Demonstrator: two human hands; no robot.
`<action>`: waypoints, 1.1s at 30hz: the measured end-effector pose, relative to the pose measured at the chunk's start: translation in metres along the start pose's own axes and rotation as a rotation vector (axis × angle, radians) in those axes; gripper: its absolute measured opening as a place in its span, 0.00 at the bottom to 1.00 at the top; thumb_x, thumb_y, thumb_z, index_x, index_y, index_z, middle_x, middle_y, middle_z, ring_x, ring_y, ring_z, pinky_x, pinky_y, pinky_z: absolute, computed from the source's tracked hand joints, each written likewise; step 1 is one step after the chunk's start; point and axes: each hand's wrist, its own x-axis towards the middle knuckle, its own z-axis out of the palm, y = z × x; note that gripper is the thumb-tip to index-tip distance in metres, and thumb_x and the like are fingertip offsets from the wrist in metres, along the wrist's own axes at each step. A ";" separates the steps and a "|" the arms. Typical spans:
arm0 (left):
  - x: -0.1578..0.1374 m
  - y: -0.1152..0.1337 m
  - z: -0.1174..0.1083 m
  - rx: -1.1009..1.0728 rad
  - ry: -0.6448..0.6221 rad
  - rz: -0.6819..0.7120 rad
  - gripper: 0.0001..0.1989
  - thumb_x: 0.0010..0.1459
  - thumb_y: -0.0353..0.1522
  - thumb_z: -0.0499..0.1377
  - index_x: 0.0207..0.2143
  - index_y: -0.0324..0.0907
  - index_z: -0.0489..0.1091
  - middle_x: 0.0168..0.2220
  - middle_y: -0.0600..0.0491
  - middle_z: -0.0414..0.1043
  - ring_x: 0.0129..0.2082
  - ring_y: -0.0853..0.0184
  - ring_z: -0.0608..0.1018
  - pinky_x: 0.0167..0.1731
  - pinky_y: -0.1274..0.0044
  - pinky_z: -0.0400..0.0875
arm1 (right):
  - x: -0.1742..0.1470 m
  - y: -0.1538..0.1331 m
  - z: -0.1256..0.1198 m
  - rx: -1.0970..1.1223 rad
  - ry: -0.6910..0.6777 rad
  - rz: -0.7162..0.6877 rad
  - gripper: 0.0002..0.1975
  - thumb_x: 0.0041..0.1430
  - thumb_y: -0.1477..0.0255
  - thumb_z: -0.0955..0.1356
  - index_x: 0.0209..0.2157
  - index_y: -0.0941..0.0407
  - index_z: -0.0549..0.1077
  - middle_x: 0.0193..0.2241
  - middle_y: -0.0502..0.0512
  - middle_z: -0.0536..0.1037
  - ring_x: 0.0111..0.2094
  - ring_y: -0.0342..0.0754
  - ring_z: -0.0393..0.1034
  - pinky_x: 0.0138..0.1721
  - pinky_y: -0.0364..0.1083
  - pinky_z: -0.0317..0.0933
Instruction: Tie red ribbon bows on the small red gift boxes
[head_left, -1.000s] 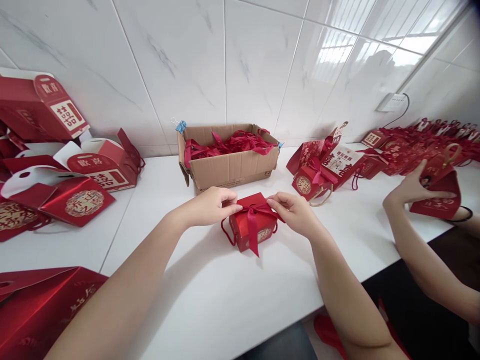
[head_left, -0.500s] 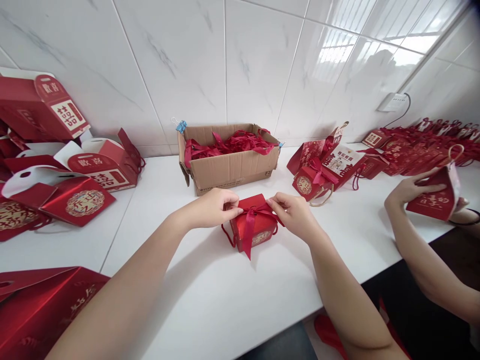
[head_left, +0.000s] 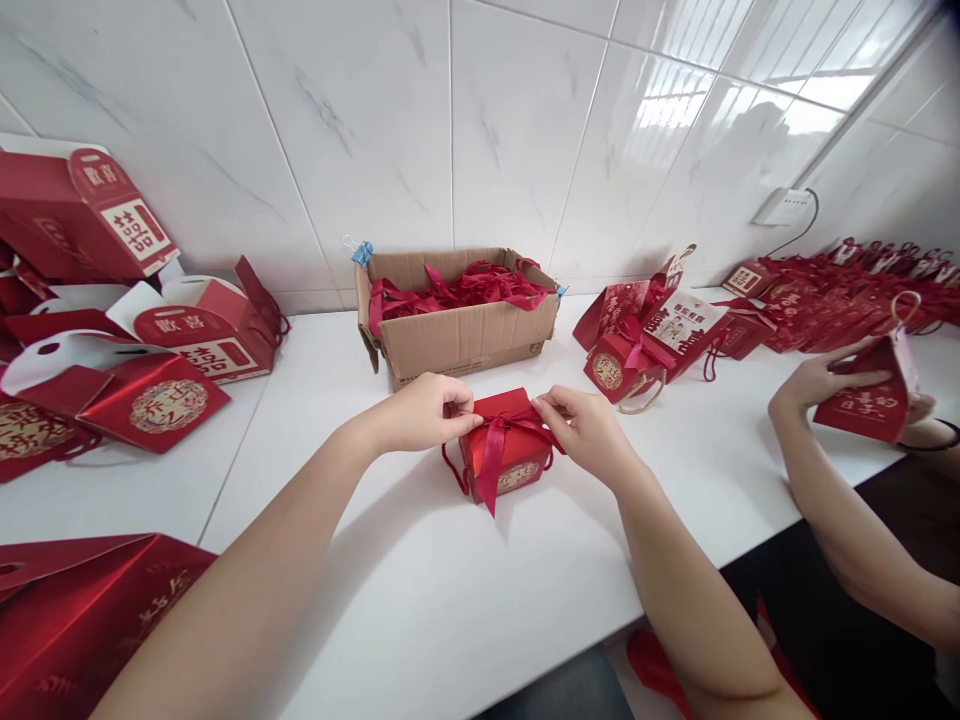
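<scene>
A small red gift box with a gold emblem and red cord stands on the white table in front of me. Across its top lies a dark red ribbon looped into a bow, one tail hanging down the front. My left hand pinches the bow's left loop between thumb and fingers. On the opposite side my right hand pinches the right part of the ribbon. Both hands are at the top edge of the box, and the fingertips partly cover the ribbon's ends.
Behind the gift box stands a cardboard box of red ribbons. Red boxes pile up at left; a large one lies near front left. Finished-looking boxes stand right. A co-worker's hand holds a red box.
My two hands and the ribbon have shifted very slightly left. The grip on the bow is the same. The co-worker's red box has tilted a little.
</scene>
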 end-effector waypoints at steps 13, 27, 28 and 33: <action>0.003 -0.001 0.000 0.014 0.045 0.049 0.16 0.55 0.39 0.55 0.19 0.41 0.58 0.23 0.56 0.63 0.25 0.71 0.63 0.23 0.79 0.57 | 0.000 -0.002 0.001 0.011 0.012 0.018 0.15 0.63 0.68 0.60 0.23 0.55 0.63 0.22 0.51 0.71 0.24 0.43 0.60 0.27 0.42 0.54; -0.006 0.005 -0.009 -0.016 0.174 -0.101 0.15 0.58 0.46 0.52 0.32 0.45 0.65 0.31 0.55 0.71 0.30 0.66 0.71 0.28 0.76 0.65 | 0.005 0.002 0.001 0.159 0.271 0.098 0.20 0.64 0.57 0.58 0.23 0.55 0.61 0.18 0.48 0.66 0.21 0.42 0.61 0.25 0.43 0.55; -0.007 0.008 -0.009 0.000 0.210 -0.077 0.14 0.58 0.45 0.52 0.33 0.45 0.66 0.33 0.55 0.71 0.32 0.66 0.72 0.30 0.75 0.66 | 0.005 0.001 0.000 0.164 0.310 0.051 0.20 0.62 0.58 0.61 0.22 0.55 0.60 0.17 0.47 0.63 0.20 0.42 0.59 0.24 0.42 0.54; -0.010 0.016 -0.005 0.074 0.210 0.091 0.08 0.57 0.34 0.52 0.36 0.45 0.69 0.44 0.52 0.70 0.41 0.64 0.73 0.41 0.73 0.68 | 0.001 -0.003 -0.003 0.215 0.348 -0.091 0.16 0.60 0.63 0.65 0.22 0.55 0.60 0.19 0.47 0.63 0.23 0.42 0.60 0.26 0.43 0.58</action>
